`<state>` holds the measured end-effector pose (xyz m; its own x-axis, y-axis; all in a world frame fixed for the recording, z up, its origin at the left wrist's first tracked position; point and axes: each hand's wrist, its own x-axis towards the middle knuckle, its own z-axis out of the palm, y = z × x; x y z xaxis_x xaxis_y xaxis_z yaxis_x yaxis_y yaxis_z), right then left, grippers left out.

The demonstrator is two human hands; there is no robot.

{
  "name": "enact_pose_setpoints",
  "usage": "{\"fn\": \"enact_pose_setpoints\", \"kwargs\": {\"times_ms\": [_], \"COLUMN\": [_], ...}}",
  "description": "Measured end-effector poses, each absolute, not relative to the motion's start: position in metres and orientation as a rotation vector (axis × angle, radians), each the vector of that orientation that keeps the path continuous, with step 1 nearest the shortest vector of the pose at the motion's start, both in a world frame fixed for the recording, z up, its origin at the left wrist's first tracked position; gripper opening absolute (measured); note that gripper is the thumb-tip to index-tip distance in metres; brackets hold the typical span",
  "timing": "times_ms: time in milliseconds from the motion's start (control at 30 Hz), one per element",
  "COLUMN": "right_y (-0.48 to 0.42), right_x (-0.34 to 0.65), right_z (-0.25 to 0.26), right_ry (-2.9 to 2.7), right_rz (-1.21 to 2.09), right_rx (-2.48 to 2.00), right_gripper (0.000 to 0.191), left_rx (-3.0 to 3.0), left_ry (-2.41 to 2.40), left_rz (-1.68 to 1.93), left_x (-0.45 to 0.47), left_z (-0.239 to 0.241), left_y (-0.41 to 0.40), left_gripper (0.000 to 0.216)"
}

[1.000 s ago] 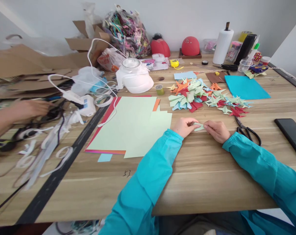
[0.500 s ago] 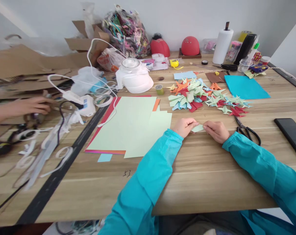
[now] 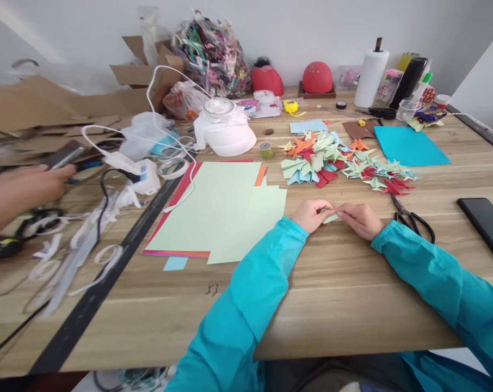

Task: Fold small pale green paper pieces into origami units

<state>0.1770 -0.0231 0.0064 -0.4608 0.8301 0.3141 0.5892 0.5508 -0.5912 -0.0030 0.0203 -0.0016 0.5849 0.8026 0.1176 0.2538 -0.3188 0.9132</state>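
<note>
My left hand (image 3: 310, 214) and my right hand (image 3: 358, 219) meet on the wooden table (image 3: 336, 283), both pinched on a small pale green folded paper (image 3: 331, 217) that lies between them. Both arms wear teal sleeves. Just beyond my hands lies a heap of folded paper shapes (image 3: 336, 160) in green, red, orange and blue. Black scissors (image 3: 413, 220) rest right of my right hand. A stack of pale green paper sheets (image 3: 222, 209) lies left of my left hand.
Another person's hand (image 3: 24, 188) at the far left holds a dark object over cables and white tape strips. A black phone (image 3: 485, 226) lies at the right edge. A teal sheet (image 3: 407, 144), a paper towel roll (image 3: 371, 76), a white helmet-like object (image 3: 224, 130) and cardboard stand farther back.
My hands stay together on the small green paper, fingers shifting slightly. The other person's hand at the left has lifted a dark object off the clutter.
</note>
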Motion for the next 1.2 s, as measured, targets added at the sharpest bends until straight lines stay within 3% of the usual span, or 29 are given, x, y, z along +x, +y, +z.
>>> {"fn": "enact_pose_setpoints", "kwargs": {"times_ms": [467, 767, 967, 1200], "right_y": [-0.015, -0.013, -0.013, -0.013], "right_x": [0.18, 0.181, 0.18, 0.18], "right_z": [0.008, 0.01, 0.008, 0.004], "right_ry": [-1.708, -1.457, -1.517, -1.497], "right_rz": [1.292, 1.387, 1.331, 1.29], "right_rx": [-1.308, -1.296, -1.284, -1.226], "right_gripper": [0.032, 0.032, 0.032, 0.029], "left_rx": [1.282, 1.476, 1.55, 1.276], "left_ry": [0.765, 0.667, 0.85, 0.791], "left_rz": [0.765, 0.989, 1.055, 1.01], "left_x": [-0.002, 0.007, 0.015, 0.015], "left_z": [-0.001, -0.01, -0.017, -0.011], "left_y": [0.02, 0.015, 0.012, 0.011], "left_gripper": [0.047, 0.072, 0.045, 0.042]}}
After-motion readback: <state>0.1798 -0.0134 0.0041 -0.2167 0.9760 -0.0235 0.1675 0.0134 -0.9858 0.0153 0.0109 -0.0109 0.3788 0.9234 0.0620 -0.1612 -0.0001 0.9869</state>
